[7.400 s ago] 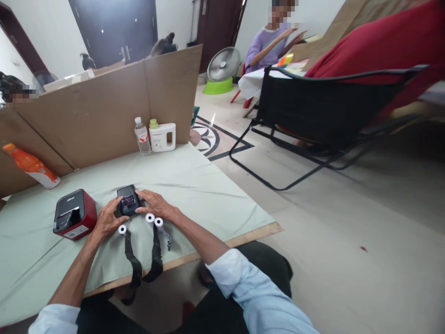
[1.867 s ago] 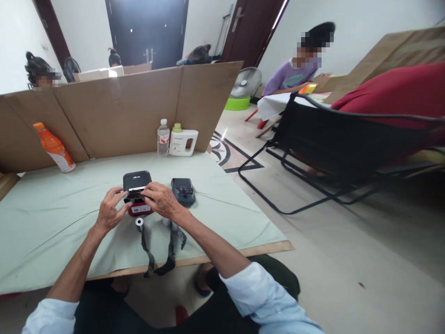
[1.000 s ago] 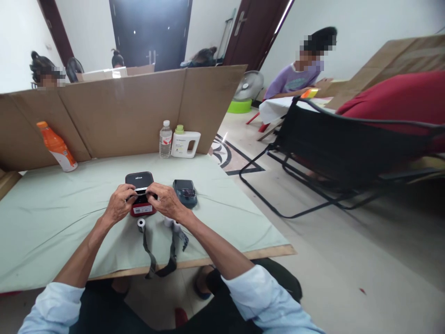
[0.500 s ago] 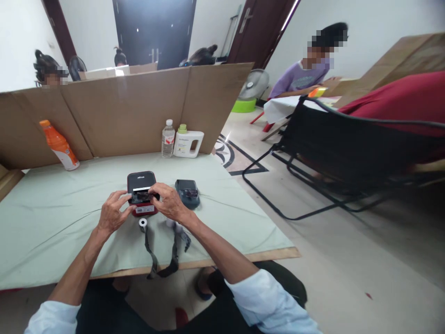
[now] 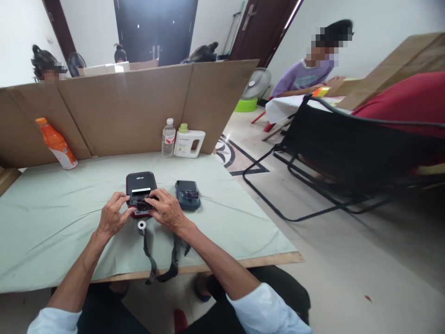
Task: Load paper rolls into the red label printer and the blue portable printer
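A small black and red label printer (image 5: 141, 180) lies on the table, with a dark opening in its top. My left hand (image 5: 113, 215) grips the printer's left side, thumb near the front and fingers higher up. Over the opening, my right hand (image 5: 167, 208) pinches a dark, shiny piece (image 5: 142, 203), too small to name surely. Just in front of the printer is a small white-ended roll (image 5: 142, 225), from which a black ribbon (image 5: 150, 260) trails over the front edge. To the right sits a second dark printer-like device (image 5: 188, 195).
A cardboard screen (image 5: 132, 111) backs the cloth-covered table (image 5: 229, 222). Along it stand an orange bottle (image 5: 57, 144), a clear bottle (image 5: 168, 138) and a white jug (image 5: 189, 141). A black folding chair (image 5: 333, 153) and a seated person (image 5: 302, 76) are on the right.
My right hand has moved slightly down and toward me with the dark piece, now lower over the printer's front. My left hand stays at the printer's side.
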The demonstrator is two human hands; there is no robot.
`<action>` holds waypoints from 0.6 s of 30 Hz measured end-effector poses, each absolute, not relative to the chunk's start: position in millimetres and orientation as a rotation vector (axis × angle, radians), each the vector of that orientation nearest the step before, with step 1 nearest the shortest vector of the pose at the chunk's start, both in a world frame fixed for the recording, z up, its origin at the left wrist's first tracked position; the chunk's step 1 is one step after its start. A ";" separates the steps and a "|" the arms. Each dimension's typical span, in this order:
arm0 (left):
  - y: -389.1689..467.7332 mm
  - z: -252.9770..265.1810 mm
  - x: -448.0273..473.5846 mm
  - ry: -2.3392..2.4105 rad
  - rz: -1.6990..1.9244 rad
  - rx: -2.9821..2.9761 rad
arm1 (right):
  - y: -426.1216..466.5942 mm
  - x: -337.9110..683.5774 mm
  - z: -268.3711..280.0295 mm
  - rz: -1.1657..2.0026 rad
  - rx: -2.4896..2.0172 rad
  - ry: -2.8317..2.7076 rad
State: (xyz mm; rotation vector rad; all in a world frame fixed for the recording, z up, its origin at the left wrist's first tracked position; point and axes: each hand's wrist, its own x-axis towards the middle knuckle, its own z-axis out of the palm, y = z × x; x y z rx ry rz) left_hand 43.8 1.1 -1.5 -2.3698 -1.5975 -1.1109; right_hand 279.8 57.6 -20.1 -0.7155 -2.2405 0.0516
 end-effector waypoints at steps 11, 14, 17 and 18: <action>4.0 12.7 39.1 -1.701 -1.078 -2.491 | 46.4 282.0 -20.5 0.053 -0.740 -2.246; 11.2 23.7 35.3 -1.715 -1.140 -2.545 | 46.7 282.4 -20.4 0.045 -0.741 -2.231; 25.9 30.3 30.5 -1.773 -1.170 -2.557 | 48.1 281.4 -20.0 0.038 -0.725 -2.230; 31.2 31.1 29.1 -1.784 -1.160 -2.557 | 48.7 281.0 -19.4 0.031 -0.720 -2.235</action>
